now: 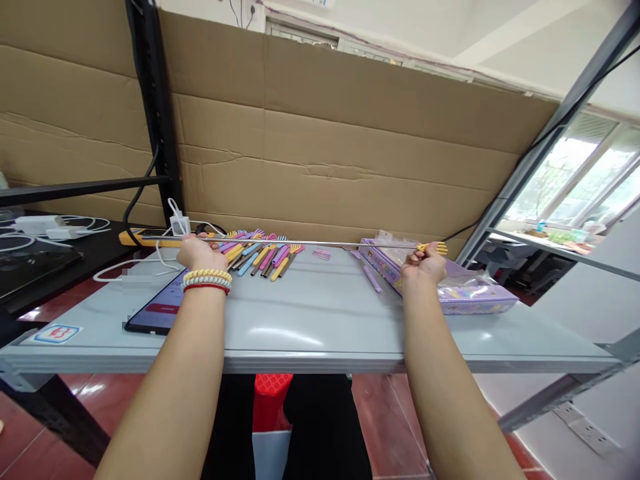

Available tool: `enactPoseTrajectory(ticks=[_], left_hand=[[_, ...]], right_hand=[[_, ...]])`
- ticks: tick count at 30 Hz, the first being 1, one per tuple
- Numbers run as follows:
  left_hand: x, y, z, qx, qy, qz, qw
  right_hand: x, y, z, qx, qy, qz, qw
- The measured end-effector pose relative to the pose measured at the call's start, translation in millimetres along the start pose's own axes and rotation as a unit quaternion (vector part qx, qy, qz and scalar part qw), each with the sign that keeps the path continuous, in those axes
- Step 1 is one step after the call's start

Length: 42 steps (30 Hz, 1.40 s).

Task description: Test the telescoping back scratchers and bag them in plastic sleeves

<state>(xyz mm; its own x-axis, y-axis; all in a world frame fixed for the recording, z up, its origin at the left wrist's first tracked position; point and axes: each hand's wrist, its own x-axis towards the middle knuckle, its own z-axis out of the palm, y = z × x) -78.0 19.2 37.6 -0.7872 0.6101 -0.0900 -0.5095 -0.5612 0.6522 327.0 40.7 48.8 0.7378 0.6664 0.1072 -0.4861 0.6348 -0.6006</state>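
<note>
A telescopic back scratcher (310, 243) is stretched out level above the table, its thin metal rod spanning both my hands. My left hand (196, 253) is closed around it near the yellow handle, which sticks out to the left. At the other end my right hand (424, 263) pinches it just by the small yellow claw head. Between the hands, behind the rod, lies a pile of short back scratchers (267, 257) in yellow, pink, purple and blue. A purple box (477, 297) with clear plastic wrap sits beside and behind my right hand.
A dark phone or tablet (155, 310) lies under my left forearm, with white cables and a charger (179, 221) behind it. A slim purple stick (371, 277) and a small pink card (322, 254) rest on the grey table (310, 320). Cardboard (325, 140) stands along the back.
</note>
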Motion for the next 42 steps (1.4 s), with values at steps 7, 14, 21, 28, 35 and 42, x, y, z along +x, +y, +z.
enactPoseTrajectory(ticks=[7, 14, 21, 28, 35, 42], left_hand=[[-22.4, 7.8, 6.9, -0.047, 0.028, -0.020, 0.998], [-28.2, 8.0, 7.9, -0.065, 0.014, -0.022, 0.998], [-32.8, 9.9, 7.8, -0.064, 0.002, -0.039, 0.997], [-23.7, 1.2, 7.4, -0.057, -0.001, -0.021, 0.998], [-23.6, -10.8, 10.1, -0.035, -0.073, -0.034, 0.996], [-53.6, -24.2, 18.7, 0.002, -0.166, -0.067, 0.984]], right_hand=[[-6.3, -2.1, 1.1, 0.038, -0.054, 0.039, 0.997], [-13.0, -2.2, 4.3, 0.064, -0.032, 0.072, 0.995], [-18.2, -3.3, 6.3, 0.061, -0.033, 0.083, 0.994], [-16.1, 2.3, 4.6, 0.033, -0.021, 0.093, 0.995], [-20.4, 7.5, 6.6, 0.022, -0.042, 0.090, 0.995], [-42.0, 19.2, 13.3, 0.023, -0.205, 0.103, 0.973]])
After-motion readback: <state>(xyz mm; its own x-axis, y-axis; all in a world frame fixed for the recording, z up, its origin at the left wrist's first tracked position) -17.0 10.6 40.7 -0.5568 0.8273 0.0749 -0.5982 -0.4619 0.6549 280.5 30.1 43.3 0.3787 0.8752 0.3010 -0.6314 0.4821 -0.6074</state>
